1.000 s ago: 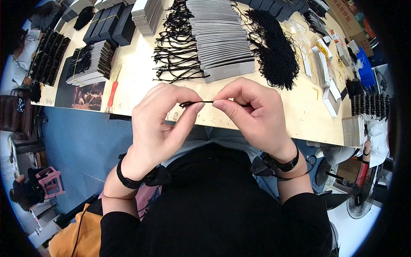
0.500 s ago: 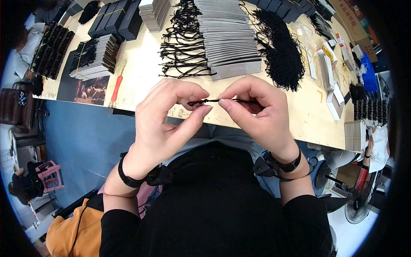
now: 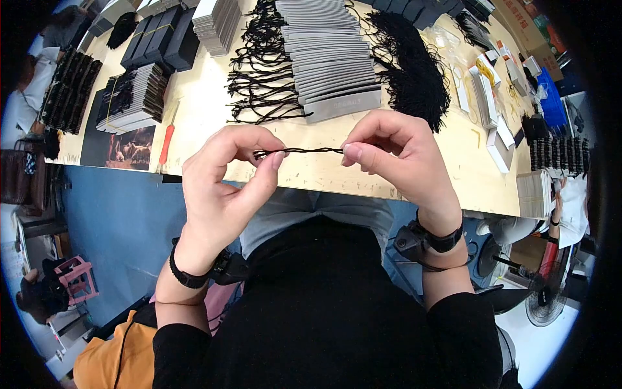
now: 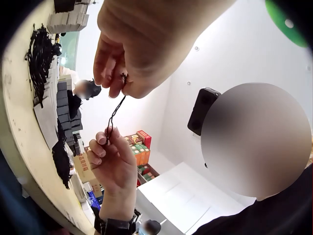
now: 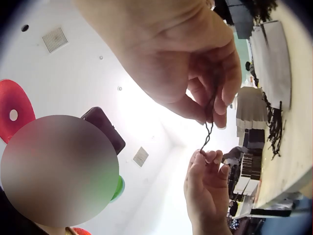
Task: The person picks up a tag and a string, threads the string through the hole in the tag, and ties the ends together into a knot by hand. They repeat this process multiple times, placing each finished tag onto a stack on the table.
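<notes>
A thin black cord [image 3: 311, 150], its two strands twisted about each other, stretches level between both hands in the head view. My left hand [image 3: 223, 178] pinches one end between thumb and fingertips, with a short knotted bit showing behind the thumb. The other end is pinched by my right hand [image 3: 405, 155]. In the left wrist view the strands of the cord [image 4: 115, 113] part into a narrow loop near the right fingers. Beyond the hands, a row of grey printed sleeves [image 3: 343, 104] lies overlapped, black cords [image 3: 262, 91] trailing from its left side.
A heap of black cords [image 3: 414, 71] lies right of the sleeves. At the left are a red-handled tool [image 3: 167, 144], a banded stack of cards [image 3: 136, 104] and dark boxes [image 3: 181, 45]. White boxes [image 3: 500, 149] stand at the right, near the table's front edge [image 3: 363, 189].
The hands have drawn apart, left hand leftward and right hand rightward. A longer stretch of twisted cord now shows between them. Both hands keep their pinch.
</notes>
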`<state>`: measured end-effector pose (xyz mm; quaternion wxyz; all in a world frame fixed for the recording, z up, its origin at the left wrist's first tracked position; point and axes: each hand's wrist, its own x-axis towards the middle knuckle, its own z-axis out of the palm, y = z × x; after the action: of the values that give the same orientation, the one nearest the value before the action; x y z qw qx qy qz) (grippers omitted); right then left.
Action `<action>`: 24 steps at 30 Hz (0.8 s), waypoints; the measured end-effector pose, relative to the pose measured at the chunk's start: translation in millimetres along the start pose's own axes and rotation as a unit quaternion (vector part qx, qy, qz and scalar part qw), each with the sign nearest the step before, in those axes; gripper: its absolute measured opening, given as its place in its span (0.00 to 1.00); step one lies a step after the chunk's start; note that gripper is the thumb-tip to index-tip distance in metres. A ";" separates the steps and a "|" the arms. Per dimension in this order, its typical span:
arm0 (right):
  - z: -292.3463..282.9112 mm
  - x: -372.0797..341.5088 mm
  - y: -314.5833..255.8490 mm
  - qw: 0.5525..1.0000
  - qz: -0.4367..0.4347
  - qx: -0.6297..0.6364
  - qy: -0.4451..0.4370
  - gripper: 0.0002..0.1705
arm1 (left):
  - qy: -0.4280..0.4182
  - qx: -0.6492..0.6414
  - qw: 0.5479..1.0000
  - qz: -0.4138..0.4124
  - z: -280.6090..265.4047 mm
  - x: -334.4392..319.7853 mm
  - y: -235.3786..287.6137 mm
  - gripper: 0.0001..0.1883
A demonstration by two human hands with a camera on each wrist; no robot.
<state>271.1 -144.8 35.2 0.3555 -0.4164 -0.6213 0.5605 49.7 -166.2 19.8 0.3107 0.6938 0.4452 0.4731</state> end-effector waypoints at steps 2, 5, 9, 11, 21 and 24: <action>1.3 1.7 7.6 1.000 -0.002 0.008 -0.005 0.06 | 0.017 -0.019 1.000 -0.005 3.7 0.4 0.0 0.05; 4.2 8.2 15.2 0.997 -0.067 -0.040 0.012 0.09 | 0.024 -0.109 0.992 -0.059 4.9 0.0 0.7 0.05; 29.3 14.8 12.1 0.966 -0.222 -0.107 0.082 0.10 | -0.023 -0.152 0.983 -0.105 3.5 2.0 1.2 0.05; 34.6 13.9 5.9 0.976 -0.193 -0.072 0.064 0.10 | -0.042 -0.152 0.982 -0.104 1.6 3.4 1.1 0.05; 46.7 20.4 26.0 0.948 0.000 0.317 -0.007 0.08 | -0.003 -0.302 0.942 -0.150 11.0 3.3 -9.0 0.11; 51.7 22.9 34.2 0.918 0.021 0.395 0.012 0.08 | -0.024 -0.327 0.927 -0.181 17.7 0.8 -11.1 0.10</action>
<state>219.0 -143.7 -5.4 0.4869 -0.2615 -0.3363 0.7625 62.7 -161.1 4.3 0.6117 0.4721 0.3763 0.5112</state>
